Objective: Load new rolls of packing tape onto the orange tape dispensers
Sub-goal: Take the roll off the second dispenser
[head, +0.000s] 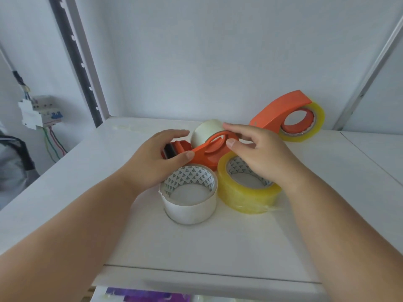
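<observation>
Head view: both your hands are over the white bench (pixel 218 243), working the orange tape dispenser (pixel 209 151) that lies at the centre, tilted, w/ its black-edged cutter end toward the left. Your left hand (pixel 152 159) grips that cutter end: thumb tip pressed on the orange body, the other fingers (pixel 174 134) stretched over the top. Your right hand (pixel 259 155) pinches the dispenser's round loop end betw. thumb and forefinger, so those fingers are closed on it. Behind the loop, touching it, sits a pale whitish roll (pixel 206 131); can't tell if it's mounted on the hub.

Near side, just in front of the dispenser: a nearly bare cardboard core (pixel 189 197) w/ a triangle-print inside, standing flat on the bench, left. Right beside it, touching or nearly so, a full roll of yellowish clear packing tape (pixel 246 192), partly under your right wrist, slightly tilted.

Far right, by the back wall: a 2nd orange dispenser (pixel 281 111) w/ a yellowish clear roll (pixel 314 123) already on its hub.

Far left, off the bench: a circuit breaker box (pixel 39 112) w/ coloured wires on the wall.
</observation>
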The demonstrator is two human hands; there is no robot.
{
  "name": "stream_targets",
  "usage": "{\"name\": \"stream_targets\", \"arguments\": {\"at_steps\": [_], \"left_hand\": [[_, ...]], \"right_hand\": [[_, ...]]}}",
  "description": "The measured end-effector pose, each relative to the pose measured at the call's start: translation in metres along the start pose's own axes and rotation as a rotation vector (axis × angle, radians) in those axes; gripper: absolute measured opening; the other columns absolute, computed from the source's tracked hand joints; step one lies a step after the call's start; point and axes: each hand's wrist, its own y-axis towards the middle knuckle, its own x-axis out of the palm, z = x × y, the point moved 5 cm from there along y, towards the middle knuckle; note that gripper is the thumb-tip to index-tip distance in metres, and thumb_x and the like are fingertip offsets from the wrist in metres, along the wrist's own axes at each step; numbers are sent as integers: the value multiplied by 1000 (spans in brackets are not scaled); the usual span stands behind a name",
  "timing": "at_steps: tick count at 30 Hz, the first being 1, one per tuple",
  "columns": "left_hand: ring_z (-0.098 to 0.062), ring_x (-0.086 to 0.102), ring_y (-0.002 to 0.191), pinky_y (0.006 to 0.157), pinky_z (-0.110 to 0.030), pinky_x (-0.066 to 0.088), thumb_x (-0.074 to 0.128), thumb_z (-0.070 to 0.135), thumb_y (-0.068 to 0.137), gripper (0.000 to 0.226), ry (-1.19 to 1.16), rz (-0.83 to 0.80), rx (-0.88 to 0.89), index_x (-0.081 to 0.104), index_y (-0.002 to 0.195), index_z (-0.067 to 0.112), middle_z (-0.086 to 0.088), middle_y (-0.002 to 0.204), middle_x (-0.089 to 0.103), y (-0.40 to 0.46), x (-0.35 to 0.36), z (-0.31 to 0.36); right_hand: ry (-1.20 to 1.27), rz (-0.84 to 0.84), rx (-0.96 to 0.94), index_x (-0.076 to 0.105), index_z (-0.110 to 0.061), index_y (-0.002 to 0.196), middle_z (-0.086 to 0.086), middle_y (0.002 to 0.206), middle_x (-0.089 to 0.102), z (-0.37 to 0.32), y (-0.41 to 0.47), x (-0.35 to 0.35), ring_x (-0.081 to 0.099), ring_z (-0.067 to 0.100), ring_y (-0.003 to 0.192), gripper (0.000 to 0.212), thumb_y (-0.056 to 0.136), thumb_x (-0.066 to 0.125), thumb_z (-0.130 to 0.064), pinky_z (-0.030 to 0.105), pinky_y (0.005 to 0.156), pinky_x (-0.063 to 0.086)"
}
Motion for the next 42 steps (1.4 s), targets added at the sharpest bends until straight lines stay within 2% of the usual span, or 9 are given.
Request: {"name": "stream_targets", "arguments": {"at_steps": [4,9,14,19,24,27,30,36,42], "left_hand": [[-4,40,117,92,-25,32,72,53,69,64,-1,-20,-91,49,127,43,20,131,43,1,-5,-8],[-8,43,118,95,-29,37,72,76,31,123,-8,-163,-208,28,141,42,17,131,39,6,1,-17],[-10,52,109,80,-21,41,79,64,48,103,-1,-138,-231,38,136,31,12,120,52,8,5,-16],[0,53,98,75,-13,40,82,46,59,76,62,40,-102,48,124,32,17,108,54,5,-5,-10],[-5,51,104,86,-18,39,74,59,47,86,164,203,41,51,124,28,13,116,54,-1,-18,-1],[-2,52,102,83,-9,38,66,63,48,85,168,278,140,52,122,24,12,113,55,-4,-22,7],[0,53,100,83,-11,42,64,62,55,79,111,345,226,53,121,19,16,107,55,-8,-27,13],[17,46,100,84,-3,35,62,58,64,77,190,387,461,55,117,3,7,108,57,-20,-25,32],[8,50,104,87,-12,41,48,77,72,88,127,350,463,53,121,4,11,109,56,-19,-22,29]], "right_hand": [[41,9,2,57,-39,126,-25,129,53,3,-1,0,42,-22,101,35,92,57,-30,-13,70,28],[28,27,-23,61,-41,117,-27,118,56,3,-1,-4,46,-21,101,30,91,59,-26,-7,75,34],[33,-23,-35,59,-52,102,-26,121,56,4,0,-7,49,-10,115,30,90,61,-25,14,95,37],[39,-78,-15,60,-48,98,-27,121,53,8,0,-3,50,-8,116,23,85,65,-31,23,98,39],[16,-52,-96,52,-44,103,-31,115,56,-3,-3,-2,51,-13,110,32,85,67,-22,14,93,41],[16,1,-137,44,-44,121,-38,115,48,-8,-4,-4,49,-14,110,48,85,67,-21,16,96,41],[90,48,-151,35,-45,136,-25,127,50,-9,-4,-7,50,-10,114,66,84,69,-23,19,98,42],[396,-44,-175,36,-52,132,-17,136,52,-10,-6,-4,55,1,119,74,73,74,-27,36,100,46],[515,7,-112,44,-49,125,-7,125,58,-5,-5,-12,64,6,106,68,69,70,-22,28,85,51]]}}
